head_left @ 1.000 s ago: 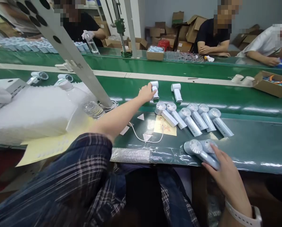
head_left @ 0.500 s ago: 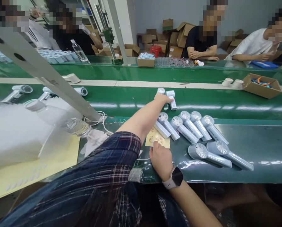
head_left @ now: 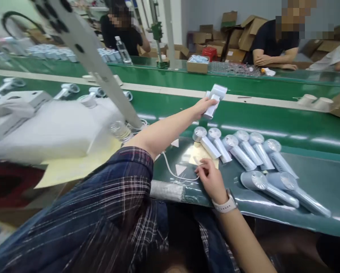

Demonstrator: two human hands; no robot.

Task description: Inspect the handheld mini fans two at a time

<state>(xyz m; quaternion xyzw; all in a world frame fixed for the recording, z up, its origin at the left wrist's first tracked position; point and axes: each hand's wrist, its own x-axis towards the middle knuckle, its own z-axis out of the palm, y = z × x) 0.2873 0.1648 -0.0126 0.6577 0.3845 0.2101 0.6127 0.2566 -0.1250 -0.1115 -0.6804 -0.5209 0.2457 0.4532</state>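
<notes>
My left hand [head_left: 203,107] reaches out over the green belt, closed around a pale blue hair dryer [head_left: 218,92] raised off the belt. Part of another pale piece shows behind it, mostly hidden. My right hand [head_left: 212,179], with a pale watch strap at the wrist, is low over a yellow paper [head_left: 204,153]. Its fingers are curled together; whatever is between the fingertips is too small to make out. A white cable [head_left: 170,170] runs up to its thumb side. Several film-wrapped hair dryers [head_left: 245,151] lie to the right of the paper.
White triangular pieces [head_left: 180,169] and a bubble-wrap roll [head_left: 167,190] lie on the near table. To the left are a slanted metal post [head_left: 110,87], a clear bottle [head_left: 121,131] and a white foam-covered pile [head_left: 53,129]. People sit across the belt.
My left hand has lifted the hair dryer from the belt. My right hand has shifted slightly on the yellow paper, its fingers now more visible. The view has turned left.
</notes>
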